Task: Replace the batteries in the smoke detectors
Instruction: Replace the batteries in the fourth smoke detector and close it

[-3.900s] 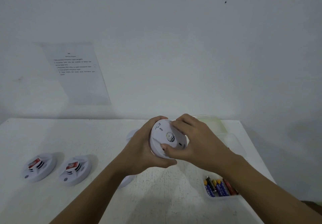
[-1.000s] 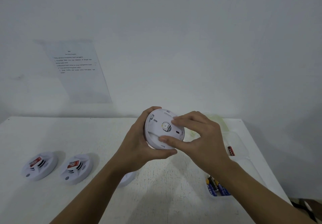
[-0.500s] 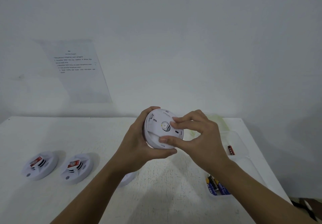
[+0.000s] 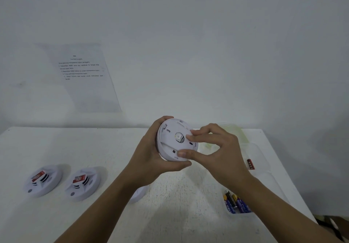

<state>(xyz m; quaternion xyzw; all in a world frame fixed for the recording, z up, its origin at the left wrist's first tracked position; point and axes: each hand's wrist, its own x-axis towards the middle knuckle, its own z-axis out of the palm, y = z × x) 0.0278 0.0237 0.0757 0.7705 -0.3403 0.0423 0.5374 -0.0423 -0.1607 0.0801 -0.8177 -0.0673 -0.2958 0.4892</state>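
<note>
Left hand (image 4: 151,159) grips detector (image 4: 174,140); right hand (image 4: 215,150) pinches its back

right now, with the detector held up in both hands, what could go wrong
1. The detector is held above the table; the right hand pinches it with thumb and fingertips only, so a sudden slip while twisting could drop it.
2. A second detector lies partly under the left forearm; lowering the left hand could knock it.
3. The batteries lie close by the right forearm and could get swept aside.
</note>
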